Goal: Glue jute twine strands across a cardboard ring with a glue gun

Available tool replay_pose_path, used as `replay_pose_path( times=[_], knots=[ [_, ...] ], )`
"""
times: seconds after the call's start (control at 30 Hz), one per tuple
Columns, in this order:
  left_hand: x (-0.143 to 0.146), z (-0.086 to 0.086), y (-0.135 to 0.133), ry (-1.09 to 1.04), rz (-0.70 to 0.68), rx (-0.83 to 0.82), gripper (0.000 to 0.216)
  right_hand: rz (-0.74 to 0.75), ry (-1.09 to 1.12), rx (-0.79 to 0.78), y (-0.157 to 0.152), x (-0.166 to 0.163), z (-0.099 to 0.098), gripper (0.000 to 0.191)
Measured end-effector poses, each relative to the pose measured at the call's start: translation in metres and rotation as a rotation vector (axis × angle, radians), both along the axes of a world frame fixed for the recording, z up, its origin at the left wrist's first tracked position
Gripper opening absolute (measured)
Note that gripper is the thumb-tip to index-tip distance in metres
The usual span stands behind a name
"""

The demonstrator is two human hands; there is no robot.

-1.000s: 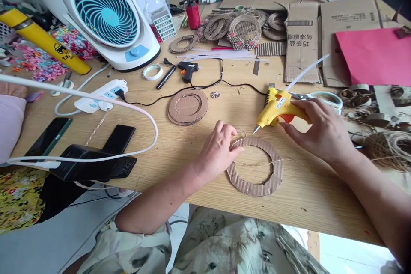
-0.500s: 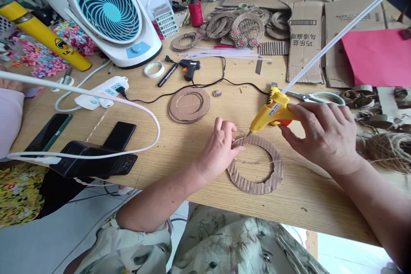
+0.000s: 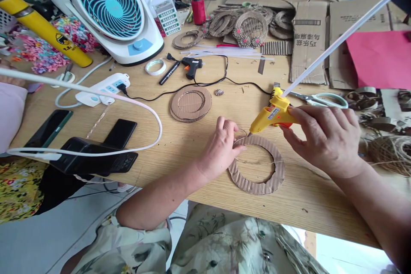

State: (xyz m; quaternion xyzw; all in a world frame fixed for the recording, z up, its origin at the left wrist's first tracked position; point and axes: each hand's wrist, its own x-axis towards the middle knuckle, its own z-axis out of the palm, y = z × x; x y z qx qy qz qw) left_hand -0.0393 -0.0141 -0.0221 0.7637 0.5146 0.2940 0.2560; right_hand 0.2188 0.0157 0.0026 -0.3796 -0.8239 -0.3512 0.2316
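A corrugated cardboard ring (image 3: 257,186) lies flat near the front edge of the wooden table (image 3: 199,145). My left hand (image 3: 222,144) pinches a thin strand of twine against the ring's upper left rim. My right hand (image 3: 324,137) grips a yellow glue gun (image 3: 271,113), tilted down so that its nozzle touches the ring's top edge beside my left fingers. A long clear glue stick (image 3: 346,34) juts from the gun's back toward the upper right.
A stack of cardboard discs (image 3: 190,103), a black glue gun (image 3: 192,65), a tape roll (image 3: 155,67), a power strip (image 3: 102,90) and a white fan (image 3: 112,8) fill the left. Scissors (image 3: 317,99), a twine bundle (image 3: 390,150), pink paper (image 3: 382,58) and cardboard boxes sit right.
My right hand tilted the glue gun downward and brought its nozzle left and down onto the ring's top edge. My left hand stayed pinched at the ring.
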Motion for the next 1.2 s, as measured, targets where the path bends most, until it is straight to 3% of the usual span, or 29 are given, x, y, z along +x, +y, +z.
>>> replay_pose_path(
  times=[0.5,1.2],
  knots=[
    [-0.0003,-0.0014,0.0012,0.016,-0.008,0.033,0.051,0.032,0.013,-0.025,-0.0014,-0.0008,0.0004,0.048],
    [-0.0007,-0.0003,0.0004,0.005,0.001,0.01,0.05,0.045,0.011,-0.032,-0.0027,0.0002,0.0019,0.059]
  ],
)
